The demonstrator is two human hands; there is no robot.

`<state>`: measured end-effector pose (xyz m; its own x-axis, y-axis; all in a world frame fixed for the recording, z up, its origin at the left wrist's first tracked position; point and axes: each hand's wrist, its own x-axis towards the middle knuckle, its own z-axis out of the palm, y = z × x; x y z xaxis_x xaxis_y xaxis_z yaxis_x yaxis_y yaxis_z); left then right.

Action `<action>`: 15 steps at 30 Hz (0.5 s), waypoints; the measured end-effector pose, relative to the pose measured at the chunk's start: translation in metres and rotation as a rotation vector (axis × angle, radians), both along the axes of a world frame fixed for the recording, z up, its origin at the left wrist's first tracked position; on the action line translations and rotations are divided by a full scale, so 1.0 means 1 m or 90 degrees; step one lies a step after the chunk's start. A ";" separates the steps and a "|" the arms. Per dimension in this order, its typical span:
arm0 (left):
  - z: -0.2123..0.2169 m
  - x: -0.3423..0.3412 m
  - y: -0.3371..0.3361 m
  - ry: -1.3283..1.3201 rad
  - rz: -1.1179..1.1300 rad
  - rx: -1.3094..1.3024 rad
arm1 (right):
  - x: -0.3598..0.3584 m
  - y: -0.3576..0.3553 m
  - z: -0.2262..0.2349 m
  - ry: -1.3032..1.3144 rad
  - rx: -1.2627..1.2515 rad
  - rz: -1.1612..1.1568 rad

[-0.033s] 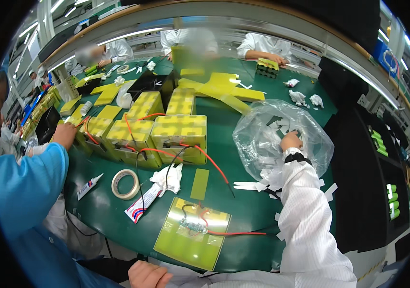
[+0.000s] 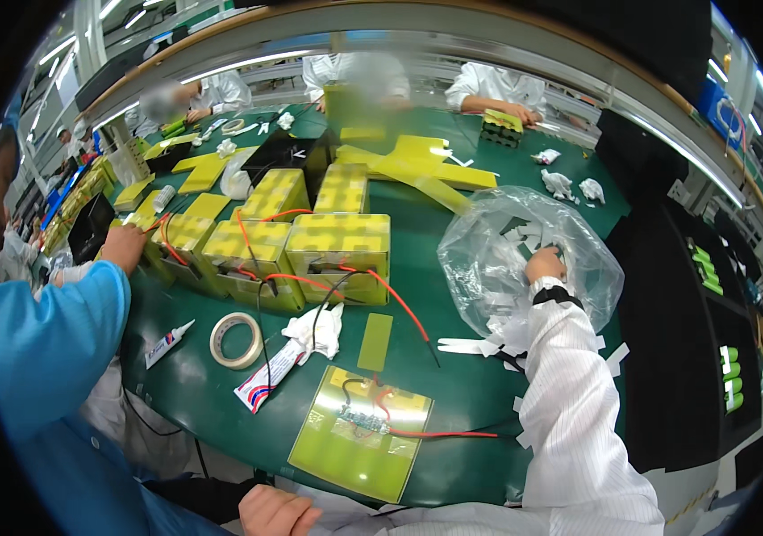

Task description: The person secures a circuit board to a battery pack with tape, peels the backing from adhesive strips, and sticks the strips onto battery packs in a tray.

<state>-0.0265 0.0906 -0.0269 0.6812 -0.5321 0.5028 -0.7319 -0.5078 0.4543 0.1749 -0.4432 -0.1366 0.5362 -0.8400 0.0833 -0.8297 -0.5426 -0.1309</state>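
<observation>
My right hand (image 2: 545, 265), in a white striped sleeve with a black wristband, reaches into a clear plastic bag (image 2: 597, 290) of white and dark scraps. Its fingers are drawn together on something too small to make out. My left hand (image 2: 279, 514) rests in a loose fist at the lower edge, with nothing visible in it. Between my arms lies a yellow-green battery pack (image 2: 346, 456) under a clear sheet, with a small circuit board (image 2: 365, 420) and red and black wires. A narrow olive strip (image 2: 375, 341) lies just beyond it.
Yellow wrapped battery packs (image 2: 338, 246) with wires stand left of centre. Nearer are a masking tape roll (image 2: 254, 355), a white tube (image 2: 272, 377), crumpled tissue (image 2: 325, 332) and white scissors (image 2: 466, 346). A blue-sleeved co-worker (image 2: 51, 348) reaches in from the left; others sit opposite.
The whole view has shifted very slightly. My hands and the things on the table keep their places.
</observation>
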 end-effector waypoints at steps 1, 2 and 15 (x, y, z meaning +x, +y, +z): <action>0.000 -0.001 0.001 -0.005 0.010 -0.002 | 0.000 0.001 0.001 0.007 0.007 0.000; 0.000 -0.002 0.002 -0.004 0.021 -0.003 | -0.001 0.002 0.001 0.045 0.003 0.009; 0.003 0.004 0.000 -0.059 -0.069 -0.089 | -0.040 -0.032 0.076 -0.404 0.606 0.183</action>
